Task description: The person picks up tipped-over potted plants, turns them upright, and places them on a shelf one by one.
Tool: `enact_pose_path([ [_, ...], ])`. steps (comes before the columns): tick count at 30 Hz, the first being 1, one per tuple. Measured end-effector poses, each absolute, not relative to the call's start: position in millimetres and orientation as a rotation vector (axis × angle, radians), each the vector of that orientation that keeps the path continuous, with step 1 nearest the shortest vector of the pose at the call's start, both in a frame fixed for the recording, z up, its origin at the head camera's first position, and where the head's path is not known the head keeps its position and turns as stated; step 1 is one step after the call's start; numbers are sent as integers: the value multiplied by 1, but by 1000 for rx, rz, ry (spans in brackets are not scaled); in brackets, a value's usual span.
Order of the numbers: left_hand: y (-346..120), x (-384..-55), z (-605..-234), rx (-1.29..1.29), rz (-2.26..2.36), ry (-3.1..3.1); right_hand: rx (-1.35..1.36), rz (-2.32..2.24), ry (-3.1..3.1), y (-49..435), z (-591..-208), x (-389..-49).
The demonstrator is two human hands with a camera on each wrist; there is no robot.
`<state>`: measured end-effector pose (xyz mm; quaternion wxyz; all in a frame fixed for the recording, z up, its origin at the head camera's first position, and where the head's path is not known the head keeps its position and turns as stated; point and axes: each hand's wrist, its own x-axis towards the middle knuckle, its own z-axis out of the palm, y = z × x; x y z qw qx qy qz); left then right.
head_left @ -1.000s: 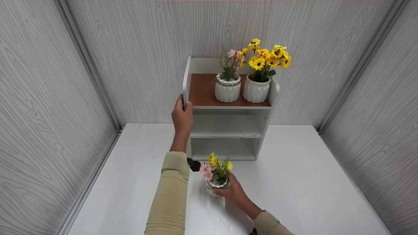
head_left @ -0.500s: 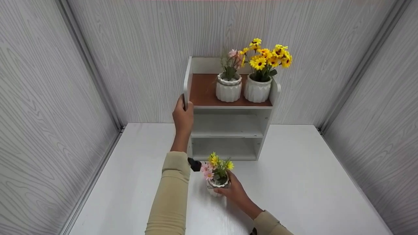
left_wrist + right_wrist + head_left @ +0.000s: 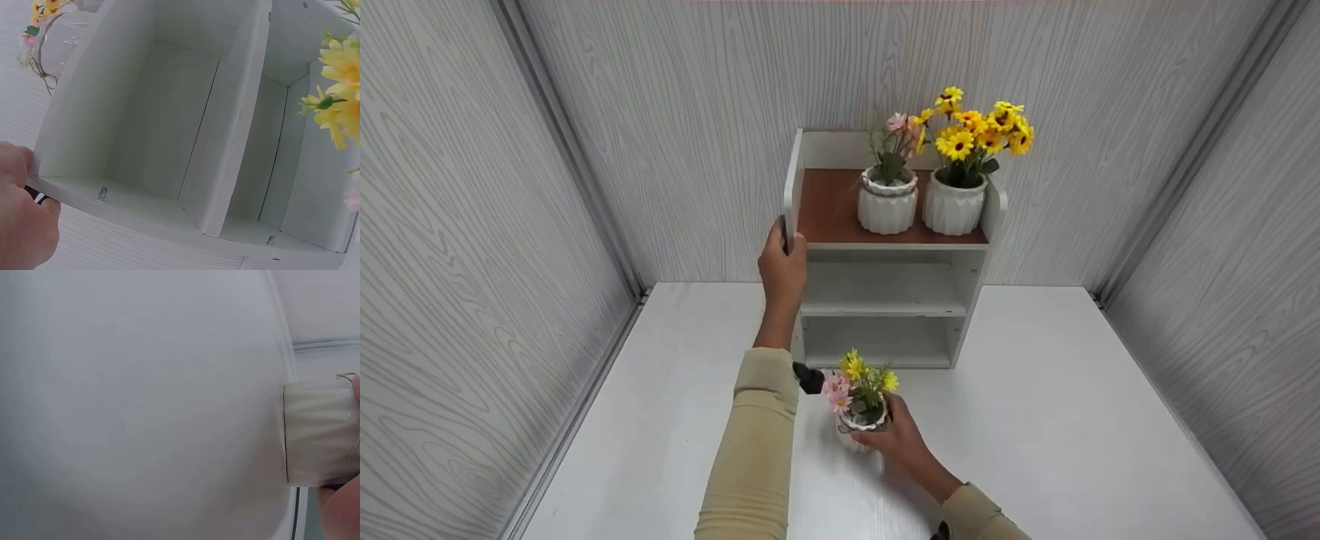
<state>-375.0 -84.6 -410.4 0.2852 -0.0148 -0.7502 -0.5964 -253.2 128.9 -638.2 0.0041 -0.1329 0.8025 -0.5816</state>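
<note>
My left hand (image 3: 784,268) grips the left side panel of a small white shelf unit (image 3: 885,309), fingers behind the panel and thumb in front. Seen from the left wrist, that hand (image 3: 25,211) is at the corner by the upper compartment. In front of the unit, my right hand (image 3: 896,439) holds a white flower pot (image 3: 855,439) with pink and yellow flowers (image 3: 859,382), fingers round its right side. The right wrist view shows the ribbed pot (image 3: 318,433) close to the white table, with part of the hand (image 3: 343,509) below it.
On the unit's brown top stand a white pot with pink flowers (image 3: 888,206) and a white pot with yellow flowers (image 3: 955,204), side by side at the right. The white table (image 3: 1050,420) is bounded by pale wood-grain walls (image 3: 697,150).
</note>
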Motion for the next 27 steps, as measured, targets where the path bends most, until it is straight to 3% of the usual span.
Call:
enact_pose_path([
  [17, -83, -374, -410, -16, -1602, -2009, -307, -1959, 2491, 131, -643, -250],
  [27, -85, -373, -409, -38, -1575, -2033, -186, -2032, 2396, 136, -625, -252],
])
